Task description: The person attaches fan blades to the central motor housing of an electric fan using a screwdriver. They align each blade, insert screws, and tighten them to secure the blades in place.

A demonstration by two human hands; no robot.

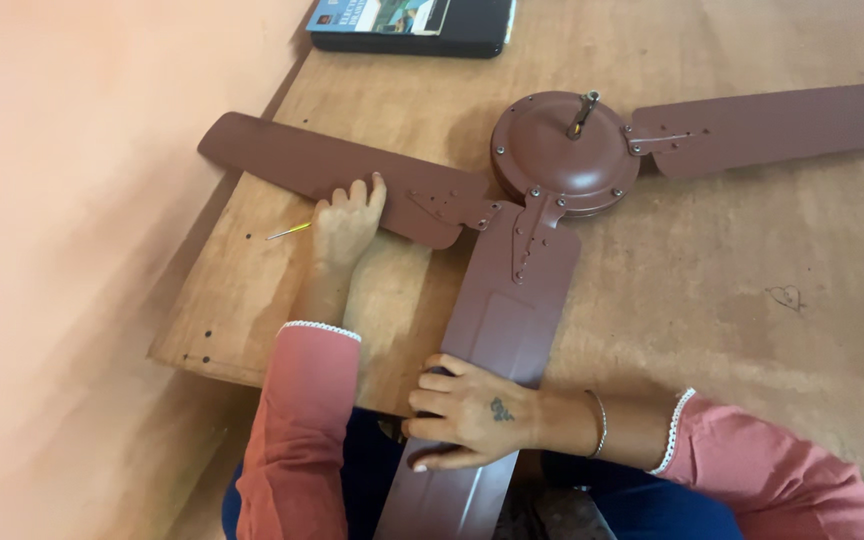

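A brown ceiling fan lies on a wooden board (pixel 732 300), its round motor hub (pixel 564 150) facing up with a short rod in the middle. My left hand (pixel 347 225) rests with its fingertips on the edge of the left blade (pixel 282 160). A thin screwdriver (pixel 288 232) with a yellow part sticks out from under its palm. My right hand (pixel 472 410) grips the left edge of the near blade (pixel 512 300), which points toward me over the board's front edge. The third blade (pixel 782 125) reaches to the right.
A dark flat case with a blue book (pixel 412 25) on it lies at the board's far edge. A peach-coloured surface (pixel 62 250) runs along the board's left side. My legs in blue cloth show below the front edge.
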